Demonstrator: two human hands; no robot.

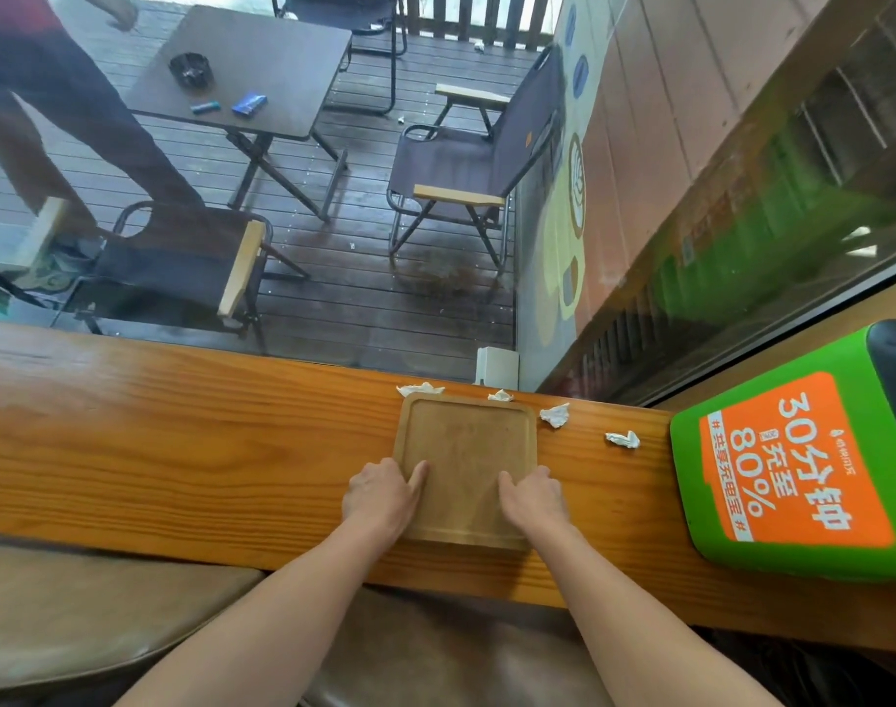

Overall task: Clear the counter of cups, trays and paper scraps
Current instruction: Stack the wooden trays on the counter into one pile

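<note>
A square wooden tray (pixel 467 441) lies on the long wooden counter (pixel 180 436), its near edge slightly over the counter's front. My left hand (pixel 382 494) grips the tray's left side, thumb resting inside. My right hand (pixel 532 497) holds the right side the same way. Several crumpled white paper scraps lie around the tray's far end: one (pixel 419 389) at its far left corner, one (pixel 500 396) at its far edge, one (pixel 555 415) off its far right corner, and another (pixel 623 439) further right. No cup is in view.
A green and orange charging station (pixel 797 461) stands on the counter at the right. A window runs behind the counter; outside are a deck, folding chairs, a table and a person's legs. Brown padded seats (pixel 78 620) sit below the counter's front.
</note>
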